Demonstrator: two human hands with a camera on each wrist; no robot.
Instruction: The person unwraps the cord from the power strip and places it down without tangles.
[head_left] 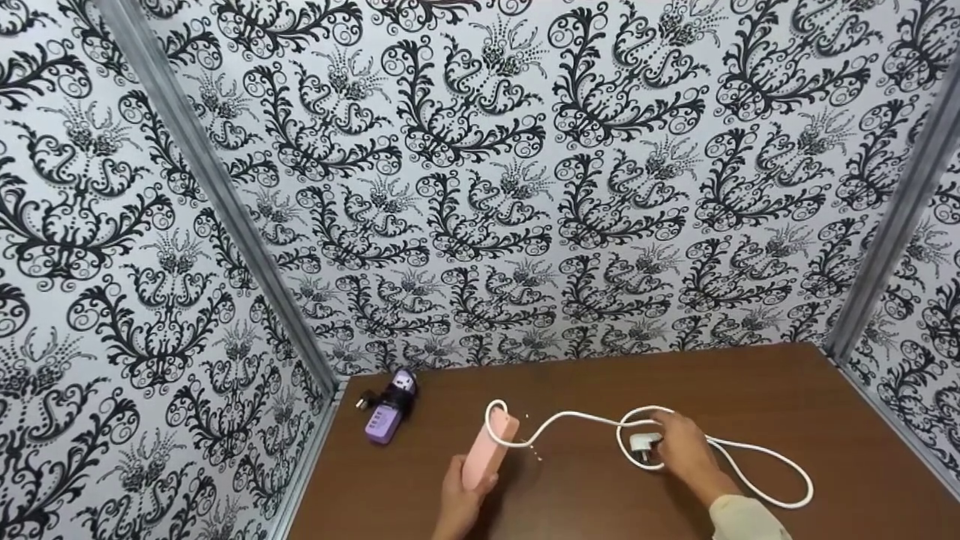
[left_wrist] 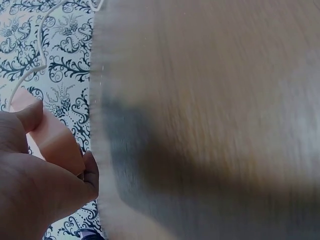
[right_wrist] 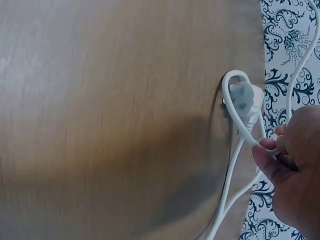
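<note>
As only right wrist shows, hand (right_wrist: 297,175) pinches cord (right_wrist: 248,137).

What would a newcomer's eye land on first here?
The black-and-white scrollwork walls strike first, behind and beside the brown table. Next comes the pale pink block in the left grip, a white cord running from its far end to the right grip, which pinches the cord near the plug. A purple power strip lies near the table's far-left corner.
</note>
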